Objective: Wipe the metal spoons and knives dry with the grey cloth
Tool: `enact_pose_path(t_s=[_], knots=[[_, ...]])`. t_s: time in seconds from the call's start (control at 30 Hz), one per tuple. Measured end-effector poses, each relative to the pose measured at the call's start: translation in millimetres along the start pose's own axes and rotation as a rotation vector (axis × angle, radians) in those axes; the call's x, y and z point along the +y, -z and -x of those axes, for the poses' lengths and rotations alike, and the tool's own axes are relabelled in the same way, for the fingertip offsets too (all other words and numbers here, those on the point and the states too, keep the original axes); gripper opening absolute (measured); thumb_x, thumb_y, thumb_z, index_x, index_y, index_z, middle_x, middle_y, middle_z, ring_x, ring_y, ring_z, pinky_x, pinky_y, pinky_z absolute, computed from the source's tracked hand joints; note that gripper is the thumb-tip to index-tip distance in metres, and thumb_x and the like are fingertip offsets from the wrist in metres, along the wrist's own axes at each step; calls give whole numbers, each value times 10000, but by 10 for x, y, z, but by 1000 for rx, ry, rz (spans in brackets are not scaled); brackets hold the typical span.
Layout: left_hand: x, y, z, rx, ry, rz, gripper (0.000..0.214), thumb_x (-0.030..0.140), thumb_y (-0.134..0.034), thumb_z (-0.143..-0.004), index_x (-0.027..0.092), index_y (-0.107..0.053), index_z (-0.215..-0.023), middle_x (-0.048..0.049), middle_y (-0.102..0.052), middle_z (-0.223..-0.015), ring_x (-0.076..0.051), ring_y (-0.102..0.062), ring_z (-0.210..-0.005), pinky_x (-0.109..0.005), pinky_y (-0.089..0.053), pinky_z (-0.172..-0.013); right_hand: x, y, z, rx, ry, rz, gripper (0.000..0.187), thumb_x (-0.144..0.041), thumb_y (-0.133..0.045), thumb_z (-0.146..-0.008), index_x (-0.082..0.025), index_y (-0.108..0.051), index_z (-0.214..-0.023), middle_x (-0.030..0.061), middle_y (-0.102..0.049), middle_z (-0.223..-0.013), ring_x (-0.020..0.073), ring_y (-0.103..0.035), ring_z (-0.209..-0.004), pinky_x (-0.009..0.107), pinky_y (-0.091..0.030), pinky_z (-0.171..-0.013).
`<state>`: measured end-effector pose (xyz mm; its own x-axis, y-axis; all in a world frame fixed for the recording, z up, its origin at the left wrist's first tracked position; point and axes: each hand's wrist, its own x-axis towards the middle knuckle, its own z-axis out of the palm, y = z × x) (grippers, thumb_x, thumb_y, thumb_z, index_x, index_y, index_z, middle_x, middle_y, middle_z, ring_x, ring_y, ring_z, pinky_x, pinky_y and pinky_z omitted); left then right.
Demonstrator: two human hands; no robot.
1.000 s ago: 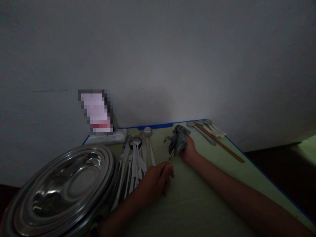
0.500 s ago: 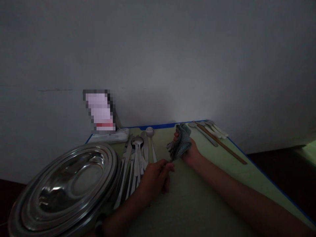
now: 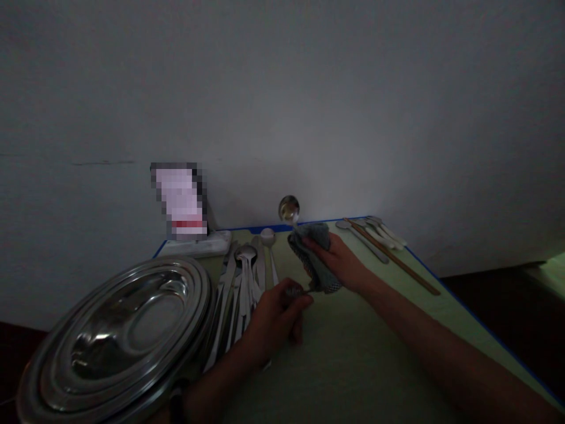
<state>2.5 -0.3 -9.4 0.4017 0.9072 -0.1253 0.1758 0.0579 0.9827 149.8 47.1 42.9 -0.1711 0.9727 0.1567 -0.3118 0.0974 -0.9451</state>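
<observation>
A small metal ladle (image 3: pixel 289 209) is held up over the table, its round bowl toward the wall. My left hand (image 3: pixel 278 315) is closed on the lower end of its handle. Closed around a grey-blue cloth with a checked side (image 3: pixel 321 268), my right hand (image 3: pixel 343 260) presses it on the handle below the bowl. The cloth hides the middle of the handle. Left of my left hand lies a pile of metal cutlery (image 3: pixel 247 253), knives and spoons among it. Beside the pile is another small ladle (image 3: pixel 267 237), lying on the table.
Stacked oval metal trays (image 3: pixel 200 282) fill the table's left side. Behind them, a phone with a blurred screen (image 3: pixel 180 197) leans above a white power strip (image 3: pixel 198 242). At the right lie brown chopsticks (image 3: pixel 397 259), a spoon (image 3: pixel 364 242) and several white-handled utensils (image 3: pixel 388 235). The wall borders the table's back.
The ladle's bowl, covered by the cloth before, now shows above it. My right hand has turned and shifted down the handle with the cloth. My left hand stays nearly in place.
</observation>
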Motion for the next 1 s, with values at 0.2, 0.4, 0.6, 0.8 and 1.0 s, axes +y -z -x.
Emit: enact_pose_path(t_s=[0.2,0.4,0.6,0.8,1.0], knots=[[8,-18,44,-32,-86,146,253,416,-524,-791,188,-419,-824,94,-468,-460,-68,-447,-319,-156,-346,-324,-331,303,19,-605,93,938,111,-248,-582,-762,-210,-686,-776,-13,-673,-696,128,-563,-608,232,-376,-578],[15,5,3,-33,-32,382,459,569,-324,-858,217,-391,-1144,-1,-629,-687,-112,-549,-343,-187,-389,-293,-474,391,65,-748,-66,1275,196,-330,-541,-793,-197,-672,-852,34,-692,-801,165,-611,-701,250,-398,-606],[-6,12,-48,1,39,358,496,578,-266,-873,181,-519,-1031,-19,-639,-629,-129,-569,-366,-192,-403,-310,-559,235,149,-786,-113,1458,215,-337,-482,-816,-194,-633,-868,52,-671,-819,196,-612,-769,280,-407,-637],[37,1,-10,36,-8,332,382,492,-351,-887,175,-565,-888,39,-540,-521,-83,-480,-362,-160,-371,-326,-563,353,74,-863,-167,1348,286,-398,-494,-814,-165,-642,-890,50,-677,-841,171,-613,-763,263,-433,-661],[1,16,-59,79,-16,485,394,506,-311,-880,184,-535,-836,64,-457,-429,-92,-415,-323,-167,-322,-299,-734,797,-20,-784,-346,1164,368,-467,-511,-791,-171,-660,-951,26,-691,-915,171,-625,-800,260,-470,-695]])
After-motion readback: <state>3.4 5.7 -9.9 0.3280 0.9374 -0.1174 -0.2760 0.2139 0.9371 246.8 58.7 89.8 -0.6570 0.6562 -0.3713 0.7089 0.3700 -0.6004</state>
